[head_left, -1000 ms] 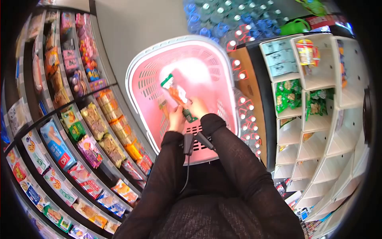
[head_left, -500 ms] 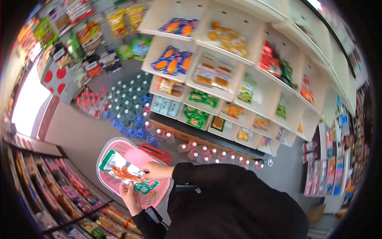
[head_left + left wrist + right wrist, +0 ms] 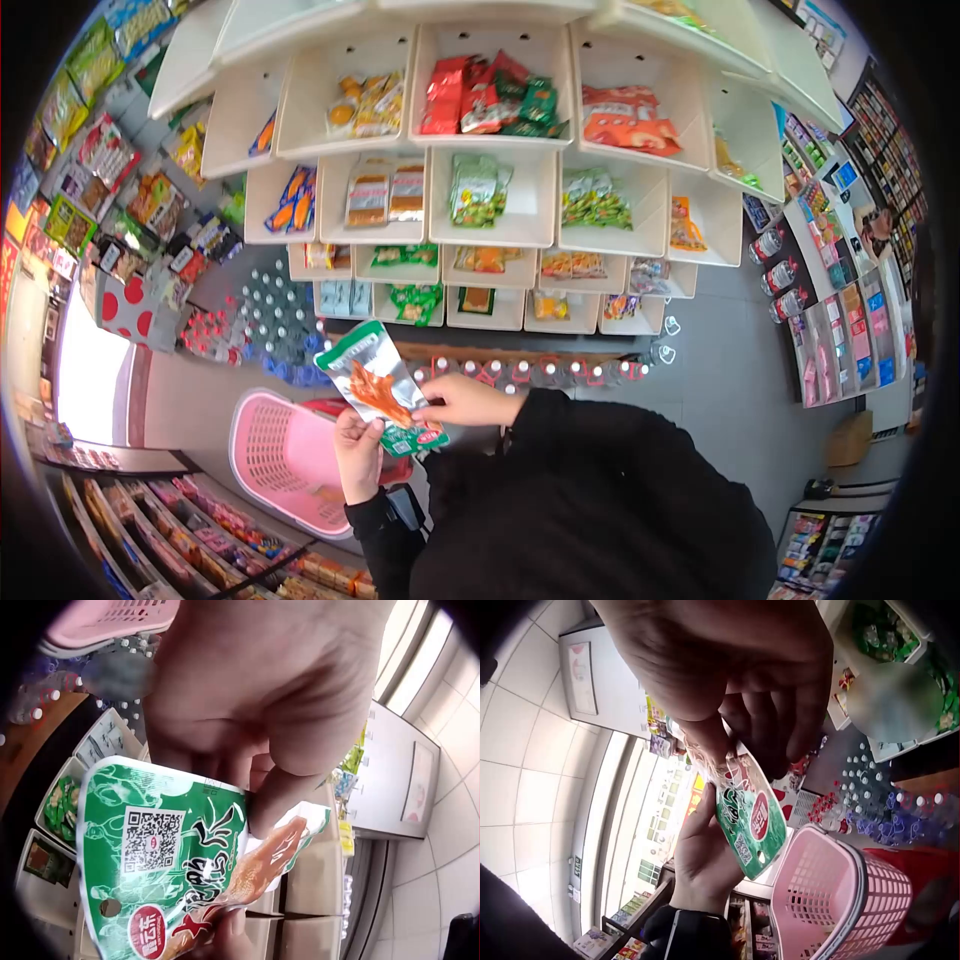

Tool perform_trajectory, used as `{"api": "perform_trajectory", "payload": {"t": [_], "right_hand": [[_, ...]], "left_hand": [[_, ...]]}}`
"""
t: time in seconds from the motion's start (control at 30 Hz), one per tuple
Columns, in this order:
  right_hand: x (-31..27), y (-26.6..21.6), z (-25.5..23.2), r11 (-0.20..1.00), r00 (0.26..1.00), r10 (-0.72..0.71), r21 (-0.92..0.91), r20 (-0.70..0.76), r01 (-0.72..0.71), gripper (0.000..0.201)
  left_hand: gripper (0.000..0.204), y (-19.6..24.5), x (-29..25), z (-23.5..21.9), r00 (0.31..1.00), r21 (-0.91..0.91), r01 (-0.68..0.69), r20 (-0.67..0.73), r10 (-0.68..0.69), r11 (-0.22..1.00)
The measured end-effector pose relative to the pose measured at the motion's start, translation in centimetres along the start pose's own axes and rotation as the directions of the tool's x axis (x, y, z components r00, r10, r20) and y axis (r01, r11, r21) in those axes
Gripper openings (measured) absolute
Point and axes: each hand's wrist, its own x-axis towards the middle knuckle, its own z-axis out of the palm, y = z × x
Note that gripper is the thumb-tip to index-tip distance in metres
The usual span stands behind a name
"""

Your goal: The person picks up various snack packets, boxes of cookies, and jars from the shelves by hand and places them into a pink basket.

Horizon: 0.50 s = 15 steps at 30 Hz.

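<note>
A green and silver snack pouch (image 3: 370, 375) printed with a picture of reddish-brown chicken feet is held up in front of the body, tilted. My left hand (image 3: 357, 455) pinches its lower left edge with thumb and fingers. On the opposite edge, my right hand (image 3: 465, 402) grips it between thumb and fingers. A QR code and a red oval logo show on the green end of the pouch (image 3: 150, 840) in the left wrist view. The right wrist view has the pouch (image 3: 754, 814) between both hands, with the pink basket (image 3: 821, 892) below it.
The pink shopping basket (image 3: 275, 455) stands on the floor at left. Ahead rises a rack of white bins (image 3: 490, 195) with bagged snacks. Bottled drinks (image 3: 550, 373) line its foot, and more bottles (image 3: 275, 320) stand left. A snack shelf (image 3: 190, 540) runs along the lower left.
The head view has swung from the basket toward the white bins. The pouch has come up from over the basket and now stands apart from it, still in both hands.
</note>
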Motion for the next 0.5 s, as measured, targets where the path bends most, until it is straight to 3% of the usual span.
{"api": "perform_trajectory", "payload": {"t": [0.1, 0.17, 0.23, 0.3, 0.33, 0.5], "right_hand": [[-2.8, -1.4, -3.2, 0.997, 1.0, -0.018, 0.077, -0.007, 0.019, 0.026], [-4.3, -0.7, -4.7, 0.998, 0.999, -0.035, -0.056, 0.003, 0.035, 0.029], [-5.8, -0.9, -5.7, 0.998, 0.997, -0.07, -0.012, -0.044, 0.069, 0.031], [-7.2, -1.9, -6.7, 0.987, 0.969, -0.139, 0.05, -0.204, 0.152, 0.031], [-7.6, -1.5, -7.2, 0.993, 0.978, -0.087, 0.062, -0.187, 0.101, 0.025], [-9.4, -2.2, -9.3, 0.987, 0.959, -0.116, 0.079, -0.259, 0.14, 0.018]], "left_hand": [[0.016, 0.0, 1.0, 3.2, 0.994, 0.065, 0.027, 0.107, -0.034, 0.998], [0.016, 0.0, 1.8, 5.1, 0.985, 0.074, 0.047, 0.16, -0.059, 0.996], [0.016, 0.0, 2.5, 6.9, 0.973, 0.086, 0.074, 0.211, -0.09, 0.994], [0.015, 0.1, 3.0, 8.3, 0.953, 0.167, 0.087, 0.274, -0.131, 0.982], [0.014, 0.1, 3.4, 8.8, 0.947, 0.187, 0.089, 0.289, -0.142, 0.978], [0.014, 0.3, 4.7, 11.7, 0.911, 0.222, 0.059, 0.387, -0.143, 0.973]]}}
